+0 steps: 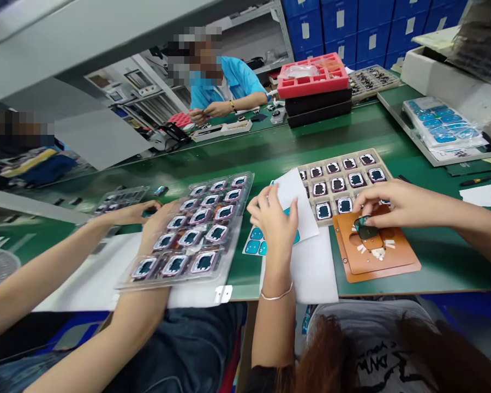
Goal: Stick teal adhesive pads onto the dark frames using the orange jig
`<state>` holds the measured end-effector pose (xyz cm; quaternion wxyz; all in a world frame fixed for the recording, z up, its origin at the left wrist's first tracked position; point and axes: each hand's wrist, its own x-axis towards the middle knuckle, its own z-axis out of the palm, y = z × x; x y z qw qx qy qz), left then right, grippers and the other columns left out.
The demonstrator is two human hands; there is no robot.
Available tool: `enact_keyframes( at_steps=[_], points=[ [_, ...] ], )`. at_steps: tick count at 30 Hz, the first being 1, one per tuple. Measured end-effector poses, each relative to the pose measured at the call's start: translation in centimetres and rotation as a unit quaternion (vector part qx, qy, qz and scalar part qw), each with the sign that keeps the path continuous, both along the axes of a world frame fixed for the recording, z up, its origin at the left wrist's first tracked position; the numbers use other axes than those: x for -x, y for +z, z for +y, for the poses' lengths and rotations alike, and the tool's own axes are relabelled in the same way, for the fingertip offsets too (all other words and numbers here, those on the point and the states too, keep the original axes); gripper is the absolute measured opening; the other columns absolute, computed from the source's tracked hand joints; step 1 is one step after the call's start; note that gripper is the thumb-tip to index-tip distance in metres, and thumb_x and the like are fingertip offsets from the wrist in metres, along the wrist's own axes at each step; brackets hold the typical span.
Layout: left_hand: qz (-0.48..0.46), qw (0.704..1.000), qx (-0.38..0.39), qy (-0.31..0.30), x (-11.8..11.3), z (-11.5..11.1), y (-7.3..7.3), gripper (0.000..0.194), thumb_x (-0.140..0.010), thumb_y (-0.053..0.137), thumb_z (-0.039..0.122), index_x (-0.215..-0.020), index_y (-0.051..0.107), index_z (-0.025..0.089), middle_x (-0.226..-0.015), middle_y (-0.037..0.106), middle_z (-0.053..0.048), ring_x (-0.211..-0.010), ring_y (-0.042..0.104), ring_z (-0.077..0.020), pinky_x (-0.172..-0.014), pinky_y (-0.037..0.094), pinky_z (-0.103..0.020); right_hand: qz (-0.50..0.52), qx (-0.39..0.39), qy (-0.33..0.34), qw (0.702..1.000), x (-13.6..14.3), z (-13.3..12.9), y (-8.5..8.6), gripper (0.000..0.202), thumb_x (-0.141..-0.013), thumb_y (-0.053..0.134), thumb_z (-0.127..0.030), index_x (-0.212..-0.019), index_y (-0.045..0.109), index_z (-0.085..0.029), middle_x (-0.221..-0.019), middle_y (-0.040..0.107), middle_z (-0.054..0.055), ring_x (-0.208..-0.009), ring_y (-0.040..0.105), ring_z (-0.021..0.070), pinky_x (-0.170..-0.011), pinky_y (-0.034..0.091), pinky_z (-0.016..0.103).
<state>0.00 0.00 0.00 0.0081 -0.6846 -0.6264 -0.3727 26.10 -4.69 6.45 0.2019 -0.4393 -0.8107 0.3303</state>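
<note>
My left hand (273, 221), with a thin bracelet at the wrist, has its fingers curled over a sheet of blue square films (256, 247). A white backing sheet (306, 210) rises beside its thumb. My right hand (378, 203) pinches a small dark square glass piece (367, 229) above an orange fixture pad (396, 262). White tabs and a pale piece lie on that pad under the glass. Behind my hands, a beige tray (374, 155) holds rows of square watch-like modules, partly hidden by the white sheet and my right hand.
To my left, a co-worker's arms (143, 311) surround a clear tray of modules (190, 237). Across the green table (245, 153) another person in blue (241, 79) works. A red tray (313, 76) stands on black boxes. Bagged blue films (442, 123) lie at the right.
</note>
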Motion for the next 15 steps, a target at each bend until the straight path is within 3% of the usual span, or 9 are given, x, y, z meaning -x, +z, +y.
enact_keyframes(
  at_steps=[3,6,10,15],
  points=[
    [0.000,0.968,-0.147,-0.205,-0.8,-0.8,0.5,0.013,-0.090,0.062,0.033,-0.096,0.069,0.025,-0.113,0.068,-0.007,-0.109,0.051,-0.0272,-0.097,0.040,-0.048,-0.055,-0.072,0.005,0.996,0.0,-0.2,-0.5,0.022,-0.075,0.060,-0.019,-0.094,0.069,-0.025,-0.076,0.072,-0.002,-0.073,0.066,0.0183,-0.064,0.045,0.032],
    [-0.001,0.911,-0.213,-0.353,-1.7,-2.1,1.2,0.011,-0.091,0.061,0.030,-0.085,0.070,0.026,-0.103,0.070,-0.004,-0.105,0.051,-0.0238,-0.093,0.040,-0.043,-0.118,-0.138,-0.007,0.983,0.3,-0.9,-0.8,0.018,-0.073,0.062,-0.016,-0.085,0.071,-0.027,-0.070,0.068,-0.001,-0.077,0.062,0.0213,-0.067,0.036,0.033],
    [0.018,0.864,-0.201,-0.461,-2.9,-3.4,1.0,0.017,-0.092,0.060,0.036,-0.086,0.072,0.026,-0.103,0.073,-0.003,-0.105,0.051,-0.0233,-0.090,0.042,-0.041,-0.174,-0.146,-0.028,0.973,0.6,-1.6,-0.4,0.011,-0.077,0.064,-0.020,-0.080,0.073,-0.027,-0.071,0.066,0.002,-0.084,0.057,0.0243,-0.071,0.027,0.035],
    [-0.006,0.845,-0.178,-0.505,-3.3,-3.7,0.3,0.015,-0.091,0.061,0.036,-0.090,0.071,0.024,-0.103,0.074,-0.001,-0.104,0.055,-0.0221,-0.093,0.042,-0.041,-0.155,-0.064,0.006,0.986,0.4,-1.4,0.4,0.012,-0.081,0.062,-0.029,-0.086,0.073,-0.026,-0.069,0.062,0.000,-0.073,0.054,0.0192,-0.069,0.026,0.033]
  ],
)
